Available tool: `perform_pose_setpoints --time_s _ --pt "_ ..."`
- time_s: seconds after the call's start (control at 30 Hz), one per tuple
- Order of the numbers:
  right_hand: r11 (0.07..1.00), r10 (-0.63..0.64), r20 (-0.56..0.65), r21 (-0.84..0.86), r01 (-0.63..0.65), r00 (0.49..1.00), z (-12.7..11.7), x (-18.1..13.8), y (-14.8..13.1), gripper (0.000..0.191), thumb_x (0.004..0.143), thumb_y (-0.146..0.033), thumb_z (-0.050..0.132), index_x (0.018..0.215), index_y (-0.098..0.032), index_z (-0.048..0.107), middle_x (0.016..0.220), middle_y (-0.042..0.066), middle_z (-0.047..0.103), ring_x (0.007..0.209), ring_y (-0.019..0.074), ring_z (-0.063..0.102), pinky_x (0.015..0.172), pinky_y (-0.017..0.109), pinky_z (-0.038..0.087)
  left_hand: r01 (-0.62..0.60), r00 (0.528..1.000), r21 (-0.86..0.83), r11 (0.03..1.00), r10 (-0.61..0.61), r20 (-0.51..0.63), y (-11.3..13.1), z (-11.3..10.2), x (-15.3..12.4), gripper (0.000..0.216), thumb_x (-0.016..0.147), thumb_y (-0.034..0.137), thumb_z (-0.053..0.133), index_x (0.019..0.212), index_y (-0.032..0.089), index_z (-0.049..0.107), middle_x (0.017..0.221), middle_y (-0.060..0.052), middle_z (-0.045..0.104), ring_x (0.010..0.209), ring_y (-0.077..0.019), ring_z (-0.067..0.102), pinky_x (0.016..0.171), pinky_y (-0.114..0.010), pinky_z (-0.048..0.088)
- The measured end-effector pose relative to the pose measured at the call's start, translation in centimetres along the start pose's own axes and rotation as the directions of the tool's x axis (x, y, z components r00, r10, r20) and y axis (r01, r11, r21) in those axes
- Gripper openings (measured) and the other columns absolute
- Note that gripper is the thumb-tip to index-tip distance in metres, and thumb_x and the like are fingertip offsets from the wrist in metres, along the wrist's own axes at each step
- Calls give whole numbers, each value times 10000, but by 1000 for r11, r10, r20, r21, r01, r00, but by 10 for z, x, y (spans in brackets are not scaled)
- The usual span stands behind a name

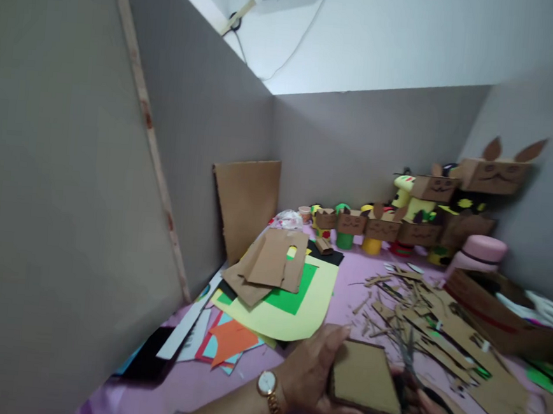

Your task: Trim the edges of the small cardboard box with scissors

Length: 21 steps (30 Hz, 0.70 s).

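My left hand, with a gold watch on its wrist, holds a small rectangular piece of brown cardboard near the bottom middle of the view. My right hand grips black-handled scissors at the cardboard's right edge. The blades point up and away over the cardboard scraps. The right hand is partly cut off by the bottom edge and blurred.
Cardboard strips and offcuts litter the pink tabletop on the right. Coloured paper sheets and cardboard pieces lie to the left. A row of cardboard box figures, a pink bottle and a cardboard box stand behind. Grey partition walls enclose the desk.
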State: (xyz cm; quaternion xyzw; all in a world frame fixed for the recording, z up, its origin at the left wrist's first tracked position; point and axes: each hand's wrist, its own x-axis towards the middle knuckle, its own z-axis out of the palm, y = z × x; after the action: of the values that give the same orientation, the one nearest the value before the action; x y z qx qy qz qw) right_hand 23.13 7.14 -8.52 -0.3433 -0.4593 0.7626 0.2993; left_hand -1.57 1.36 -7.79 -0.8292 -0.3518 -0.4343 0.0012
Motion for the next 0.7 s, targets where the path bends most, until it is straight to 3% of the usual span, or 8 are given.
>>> perform_pose_setpoints --time_s 0.1,0.17,0.23,0.37,0.6,0.7 --pt "999 -49 6 1 49 999 14 -6 -8 505 617 -560 810 967 -211 709 741 22 669 627 143 572 603 237 452 16 999 -4 1000 -16 32 3 -6 0 1159 628 642 707 1471 283 -3 1262 -182 496 1115 -362 567 922 -501 487" --pt "997 -71 81 -13 72 994 18 -4 -11 511 661 -569 781 1004 -201 690 781 19 680 646 124 578 602 211 427 24 999 1 1000 -24 48 5 -9 1 1085 679 620 673 1473 298 8 1268 -185 491 1119 -373 571 910 -518 490" --pt "995 -94 154 -26 99 984 18 0 -14 532 695 -576 755 1044 -185 669 756 17 670 650 119 580 577 196 402 45 997 7 999 -45 60 7 -11 1 1003 730 612 622 1474 281 37 1248 -190 508 1110 -372 585 903 -519 495" --pt "990 -136 166 -22 141 977 17 5 -18 575 664 -571 777 1022 -139 654 733 28 656 594 122 576 528 205 386 69 995 44 997 -72 68 6 -13 -1 937 767 590 599 1480 269 83 1236 -203 537 1120 -377 595 882 -518 515" --pt "983 -179 204 -5 184 962 14 11 -17 572 658 -567 775 990 -128 620 710 20 648 545 101 566 485 189 361 6 1000 92 996 -5 -14 -6 -7 -7 927 751 506 647 1493 268 144 1224 -198 566 1081 -375 622 847 -502 538" --pt "983 -177 236 2 182 955 11 13 -16 579 643 -527 803 1004 -111 627 729 60 669 592 152 608 487 215 389 7 997 108 994 0 -72 -4 -10 -4 886 739 525 636 1471 276 206 1182 -165 571 1026 -358 636 815 -477 552"
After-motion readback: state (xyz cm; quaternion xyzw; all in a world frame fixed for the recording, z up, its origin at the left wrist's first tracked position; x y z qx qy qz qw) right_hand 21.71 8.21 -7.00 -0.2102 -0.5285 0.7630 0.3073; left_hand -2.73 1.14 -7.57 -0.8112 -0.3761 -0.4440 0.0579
